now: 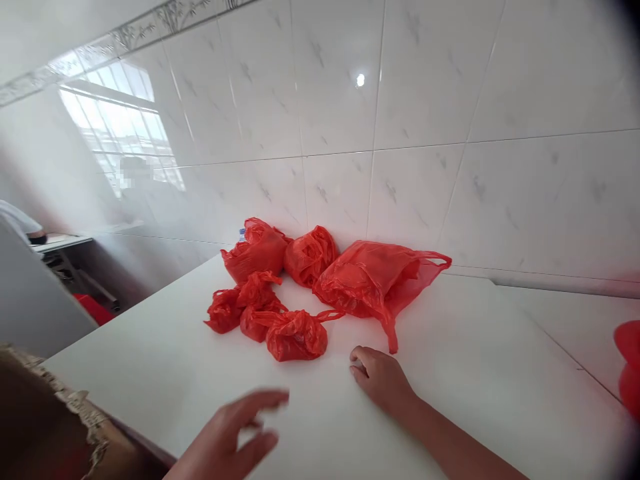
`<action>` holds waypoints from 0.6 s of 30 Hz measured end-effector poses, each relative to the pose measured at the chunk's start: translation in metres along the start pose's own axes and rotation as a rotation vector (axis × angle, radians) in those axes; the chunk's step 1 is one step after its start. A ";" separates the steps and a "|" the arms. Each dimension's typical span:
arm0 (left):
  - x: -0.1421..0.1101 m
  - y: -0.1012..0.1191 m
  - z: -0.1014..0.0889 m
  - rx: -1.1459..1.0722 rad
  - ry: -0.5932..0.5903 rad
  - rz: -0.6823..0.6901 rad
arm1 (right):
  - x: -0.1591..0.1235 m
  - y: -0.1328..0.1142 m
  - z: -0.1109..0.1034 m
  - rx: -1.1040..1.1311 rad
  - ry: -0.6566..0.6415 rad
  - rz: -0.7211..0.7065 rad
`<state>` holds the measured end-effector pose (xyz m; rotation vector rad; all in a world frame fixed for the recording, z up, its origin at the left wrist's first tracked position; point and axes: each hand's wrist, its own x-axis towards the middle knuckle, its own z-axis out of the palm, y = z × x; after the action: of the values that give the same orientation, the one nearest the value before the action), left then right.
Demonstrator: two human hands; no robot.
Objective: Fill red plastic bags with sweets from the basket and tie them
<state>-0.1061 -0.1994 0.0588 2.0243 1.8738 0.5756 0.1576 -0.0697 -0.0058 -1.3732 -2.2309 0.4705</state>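
My left hand point(235, 433) is held above the near part of the white table, slightly blurred, thumb and fingers apart with nothing between them. My right hand point(383, 379) rests low over the tabletop with its fingers curled in; whether anything small sits inside them is hidden. Closest to it are a knotted red plastic bag point(297, 337) on its left and a large red plastic bag point(367, 277) behind it, lying on its side with its handles loose. Neither hand touches a bag.
More red bags stand behind: a bulky bag point(257, 252), a round bag point(311, 257) and small bundles point(225, 310). The white table point(465, 373) meets a tiled wall point(425, 87). A torn cardboard box point(95, 427) is at lower left, red objects point(630, 360) at the right edge. A person's sleeve point(17, 217) shows far left.
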 end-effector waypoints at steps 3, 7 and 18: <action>0.049 0.014 -0.007 0.097 0.220 0.194 | 0.000 0.001 -0.002 0.000 -0.036 0.005; 0.109 0.023 0.004 0.251 0.267 0.217 | -0.001 0.003 -0.001 -0.008 -0.055 -0.001; 0.147 -0.004 -0.026 0.386 0.084 0.097 | 0.004 0.009 0.004 0.009 -0.098 0.015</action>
<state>-0.1136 -0.0540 0.0901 2.3740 2.0751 0.3462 0.1603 -0.0620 -0.0128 -1.3903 -2.2945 0.5638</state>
